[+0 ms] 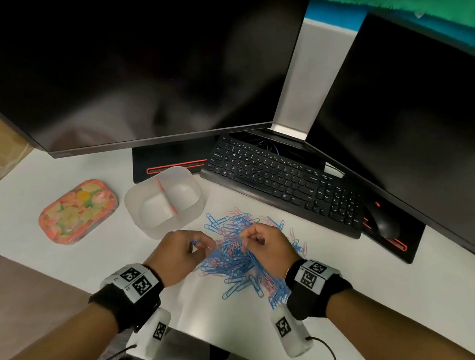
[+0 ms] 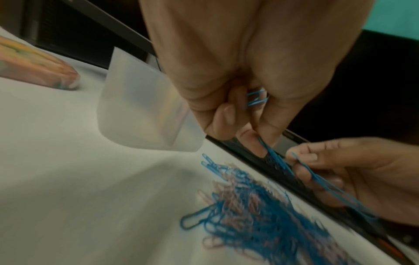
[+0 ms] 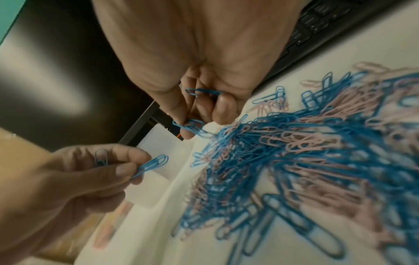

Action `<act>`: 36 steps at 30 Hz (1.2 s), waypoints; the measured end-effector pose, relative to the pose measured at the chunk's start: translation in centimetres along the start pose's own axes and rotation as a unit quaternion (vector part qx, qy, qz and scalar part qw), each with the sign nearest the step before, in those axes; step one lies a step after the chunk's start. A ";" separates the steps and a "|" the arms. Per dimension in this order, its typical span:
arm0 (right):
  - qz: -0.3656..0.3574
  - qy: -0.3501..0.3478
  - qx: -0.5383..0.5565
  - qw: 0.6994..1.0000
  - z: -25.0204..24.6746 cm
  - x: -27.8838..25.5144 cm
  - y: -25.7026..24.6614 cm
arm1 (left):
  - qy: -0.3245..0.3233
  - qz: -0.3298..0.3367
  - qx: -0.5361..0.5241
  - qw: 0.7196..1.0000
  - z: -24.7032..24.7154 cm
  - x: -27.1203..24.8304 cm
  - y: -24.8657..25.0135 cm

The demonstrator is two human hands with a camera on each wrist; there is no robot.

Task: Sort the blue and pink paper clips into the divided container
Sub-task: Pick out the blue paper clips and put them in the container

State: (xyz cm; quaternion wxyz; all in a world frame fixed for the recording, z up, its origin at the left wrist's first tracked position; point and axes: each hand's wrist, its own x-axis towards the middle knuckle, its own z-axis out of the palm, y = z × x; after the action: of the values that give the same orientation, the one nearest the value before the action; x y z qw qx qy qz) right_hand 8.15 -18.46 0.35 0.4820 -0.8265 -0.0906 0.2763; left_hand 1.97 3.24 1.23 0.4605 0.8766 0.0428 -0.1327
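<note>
A tangled pile of blue and pink paper clips point(image 1: 240, 256) lies on the white desk in front of me. The translucent divided container point(image 1: 152, 197), with a pink strip along its divider, stands just left of and behind the pile; both compartments look bare. My left hand point(image 1: 203, 245) hovers at the pile's left edge and pinches blue clips point(image 2: 268, 148) between thumb and fingers, with more tucked in its palm. Over the middle of the pile, my right hand point(image 1: 246, 239) pinches a few blue clips point(image 3: 192, 125) still trailing from the heap.
A floral tin lid point(image 1: 77, 211) lies left of the container. A black keyboard point(image 1: 282, 184) and mouse point(image 1: 384, 221) sit behind the pile, under two dark monitors point(image 1: 125, 65). The desk's front edge runs close below my wrists.
</note>
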 end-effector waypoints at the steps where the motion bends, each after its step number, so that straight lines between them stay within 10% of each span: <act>1: 0.014 -0.008 0.015 1.000 0.0 0.3 -0.5 | 0.013 -0.007 -0.015 1.000 -0.5 0.0 0.1; 7: 0.081 -0.090 0.203 0.972 1.1 2.6 -6.0 | 0.129 -0.063 -0.038 0.989 -5.2 0.2 0.6; 14: 0.106 -0.148 0.169 0.969 5.6 7.7 -13.4 | 0.171 -0.159 0.005 0.972 -10.7 1.7 -0.4; 36: 0.035 -0.111 -0.058 0.992 5.1 9.7 -15.2 | 0.031 -0.167 0.322 0.931 -11.7 5.4 0.0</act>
State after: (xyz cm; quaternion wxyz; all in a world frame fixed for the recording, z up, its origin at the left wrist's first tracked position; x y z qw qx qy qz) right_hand 15.20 -2.78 7.72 0.4102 -0.8201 -0.1306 0.3770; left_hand 9.41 12.60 6.11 0.1235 0.9617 0.1577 -0.1872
